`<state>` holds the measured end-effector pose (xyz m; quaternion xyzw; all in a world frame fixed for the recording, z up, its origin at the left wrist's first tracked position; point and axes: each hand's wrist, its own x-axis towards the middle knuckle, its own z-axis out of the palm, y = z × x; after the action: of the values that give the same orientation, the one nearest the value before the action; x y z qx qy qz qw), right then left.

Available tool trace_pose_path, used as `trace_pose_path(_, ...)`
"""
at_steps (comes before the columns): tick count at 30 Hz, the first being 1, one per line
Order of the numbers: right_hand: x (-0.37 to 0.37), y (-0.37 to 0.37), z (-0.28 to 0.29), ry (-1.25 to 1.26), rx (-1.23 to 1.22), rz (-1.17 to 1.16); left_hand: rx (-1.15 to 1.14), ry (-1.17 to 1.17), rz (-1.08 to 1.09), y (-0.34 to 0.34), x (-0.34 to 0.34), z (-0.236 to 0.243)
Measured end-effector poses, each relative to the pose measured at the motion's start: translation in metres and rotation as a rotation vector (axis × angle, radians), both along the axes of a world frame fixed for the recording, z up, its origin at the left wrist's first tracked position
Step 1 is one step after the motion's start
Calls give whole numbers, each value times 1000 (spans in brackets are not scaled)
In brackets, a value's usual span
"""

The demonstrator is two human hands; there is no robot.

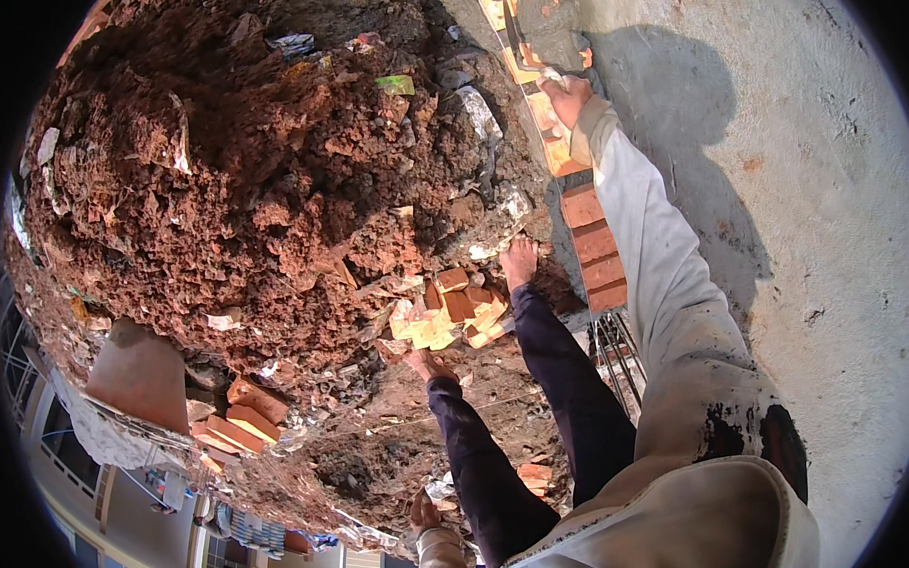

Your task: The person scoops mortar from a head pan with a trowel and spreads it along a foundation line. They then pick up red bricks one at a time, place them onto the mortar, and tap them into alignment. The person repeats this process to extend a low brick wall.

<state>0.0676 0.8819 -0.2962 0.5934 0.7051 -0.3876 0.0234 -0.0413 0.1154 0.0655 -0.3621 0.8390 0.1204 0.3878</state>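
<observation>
My right hand (pixel 568 98) is closed around the handle of a trowel (pixel 512 30), over the far end of a narrow brick course. Its dark blade meets wet grey mortar (pixel 558 38) spread on the bricks. Nearer to me, a row of bare red bricks (pixel 593 241) continues the course. A taut string line (pixel 540 131) runs along its left edge. Low in the view hangs my left hand (pixel 422 511), away from the wall, with loosely bent fingers and nothing visible in it.
A grey plastered wall (pixel 811 171) rises at the right. Loose red soil (pixel 270 170) with litter heaps up at the left. My bare feet stand beside a pile of broken bricks (pixel 446 314). More bricks (pixel 241 422) lie lower left. Steel bars (pixel 617 353) stick out near the course.
</observation>
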Motion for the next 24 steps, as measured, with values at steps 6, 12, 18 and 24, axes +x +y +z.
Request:
trace_pose_path(6,32,65,48,-419,-174,64,22,28,-5,5,22,-15)
trace_pose_path(12,26,29,80,-420,-163,159,14,19,42,55,24,-10)
trace_pose_path(18,73,-33,77,-519,-159,176,46,40,36,27,22,-10)
trace_pose_path(24,72,-14,55,-606,-119,117,41,125,43,6,22,-11)
